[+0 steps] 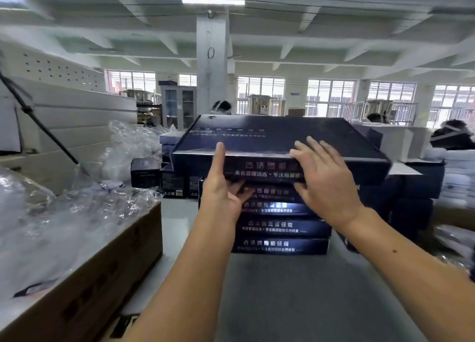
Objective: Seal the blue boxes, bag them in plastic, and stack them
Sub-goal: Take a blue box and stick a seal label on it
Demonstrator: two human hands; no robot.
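Your left hand (221,187) is at the left part of the top blue box (270,135). The thumb stands straight up against the front side and the fingers reach under the bottom. This box is flat, wide and dark navy, its lid is closed, and pale lettering runs over the lid and along the front side. It is blurred, so I cannot tell if plastic covers it. Your right hand (323,177) lies on the front edge of the lid with the fingers straight and spread, and grips nothing. The two hands are apart. Just below them stands the stack (282,226) of several more such boxes on the grey table (282,303), all with the same lettering toward you.

Far to the left of your left hand is a brown cardboard carton (102,272), filled with crumpled clear plastic bags (51,226). Between it and that hand stands a small dark box (145,173). To the right of your right hand more navy boxes (416,182) are piled, and behind them are white cartons (401,141)
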